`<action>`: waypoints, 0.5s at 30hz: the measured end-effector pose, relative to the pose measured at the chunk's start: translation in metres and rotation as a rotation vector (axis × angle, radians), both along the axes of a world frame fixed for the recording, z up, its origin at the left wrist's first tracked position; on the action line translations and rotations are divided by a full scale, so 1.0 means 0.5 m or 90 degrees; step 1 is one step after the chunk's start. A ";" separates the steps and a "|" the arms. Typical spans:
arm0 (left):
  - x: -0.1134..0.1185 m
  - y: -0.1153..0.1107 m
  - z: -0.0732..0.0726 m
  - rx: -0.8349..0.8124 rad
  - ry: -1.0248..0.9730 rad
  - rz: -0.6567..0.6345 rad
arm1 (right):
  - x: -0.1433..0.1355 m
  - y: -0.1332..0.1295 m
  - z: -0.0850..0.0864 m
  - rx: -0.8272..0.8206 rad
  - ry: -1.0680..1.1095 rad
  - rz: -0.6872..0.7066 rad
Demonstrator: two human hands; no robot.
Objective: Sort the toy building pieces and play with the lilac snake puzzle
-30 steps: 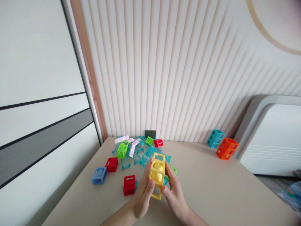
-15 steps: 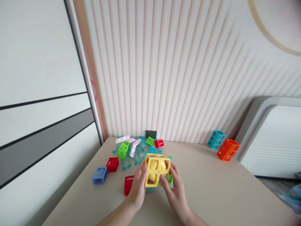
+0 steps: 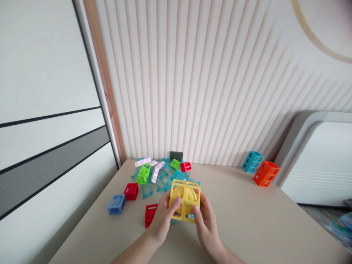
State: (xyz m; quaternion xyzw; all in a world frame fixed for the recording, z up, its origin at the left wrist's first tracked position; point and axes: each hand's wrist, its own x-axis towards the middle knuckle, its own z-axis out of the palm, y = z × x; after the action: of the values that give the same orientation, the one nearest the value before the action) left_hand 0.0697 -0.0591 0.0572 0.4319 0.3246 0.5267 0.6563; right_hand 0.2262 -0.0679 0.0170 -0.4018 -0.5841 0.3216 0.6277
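Observation:
Both hands hold a yellow openwork block (image 3: pixel 184 200) made of square window frames with rounded shapes inside. My left hand (image 3: pixel 162 219) grips its left side, thumb lying on the front face. On the right side my right hand (image 3: pixel 206 223) is closed round it, thumb near the lower right window. A red block (image 3: pixel 150 215) stands on the table just left of my left hand, partly covered by it. Behind the yellow block lie translucent teal pieces (image 3: pixel 178 178). Something teal also shows beneath the yellow block, mostly hidden.
Further left are a blue block (image 3: pixel 117 204), a red block (image 3: pixel 131 191), a green block (image 3: pixel 143 173) and white-lilac pieces (image 3: pixel 155 174). A small green block (image 3: pixel 175 164), a red one (image 3: pixel 186 167) and a black box (image 3: pixel 176 156) sit by the wall. Teal (image 3: pixel 252 162) and orange stacks (image 3: pixel 266 173) stand right.
The yellow block has turned slightly in my hands and shifted a little right and down. My left thumb has moved onto its front face; my right thumb has slid toward the right edge.

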 end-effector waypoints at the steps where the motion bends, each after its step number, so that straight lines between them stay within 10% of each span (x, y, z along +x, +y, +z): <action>1: 0.000 0.000 -0.003 0.002 -0.003 0.000 | -0.001 -0.001 -0.001 -0.002 0.004 0.000; 15: -0.006 -0.003 0.008 0.044 0.062 0.013 | -0.002 0.004 0.015 0.031 -0.033 -0.028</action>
State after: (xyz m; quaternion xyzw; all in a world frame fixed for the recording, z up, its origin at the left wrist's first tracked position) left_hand 0.0668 -0.0603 0.0612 0.4762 0.3417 0.5226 0.6191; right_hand 0.2252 -0.0658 0.0244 -0.4071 -0.5988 0.2826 0.6291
